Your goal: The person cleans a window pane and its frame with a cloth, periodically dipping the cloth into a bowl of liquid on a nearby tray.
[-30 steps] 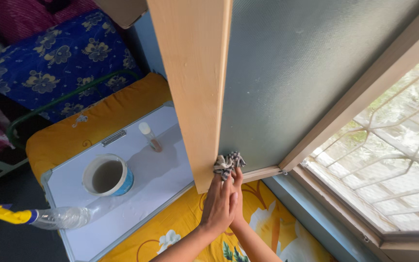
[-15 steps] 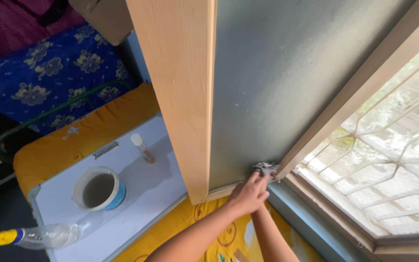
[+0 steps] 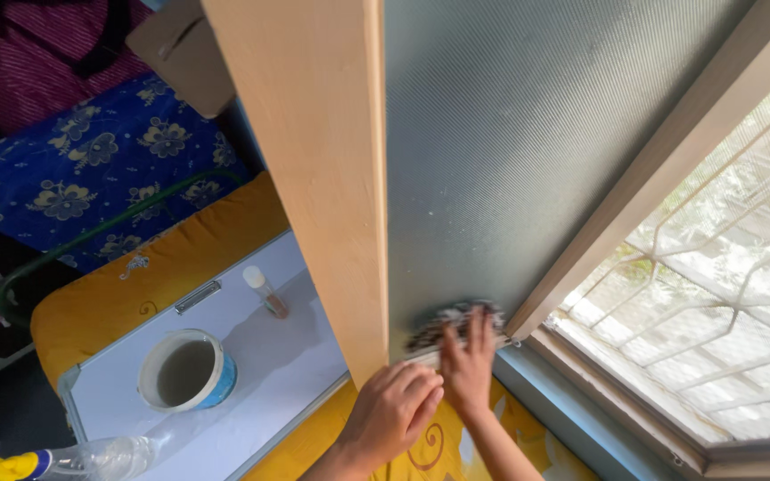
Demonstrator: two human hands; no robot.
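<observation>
My right hand (image 3: 469, 361) presses a patterned grey cloth (image 3: 443, 322) flat against the bottom edge of a frosted glass pane (image 3: 528, 151), fingers pointing up. The cloth is blurred. My left hand (image 3: 394, 410) sits just left of it, fingers curled, below the lower end of the pale wooden frame post (image 3: 323, 178). I see nothing in that hand. A slanted wooden frame bar (image 3: 652, 187) meets the pane just right of the cloth.
Below left lies a white board (image 3: 296, 347) on a yellow sheet (image 3: 100, 294), carrying a white-and-blue cup (image 3: 187, 370) and a small capped vial (image 3: 265, 291). A clear plastic bottle (image 3: 91, 459) lies at bottom left. A blue floral cushion (image 3: 91, 178) is beyond. A window grille (image 3: 724, 303) is right.
The cloth went from the post's lower end to the pane's right corner, then back a little left. My left hand has come off the cloth and now sits curled beside it.
</observation>
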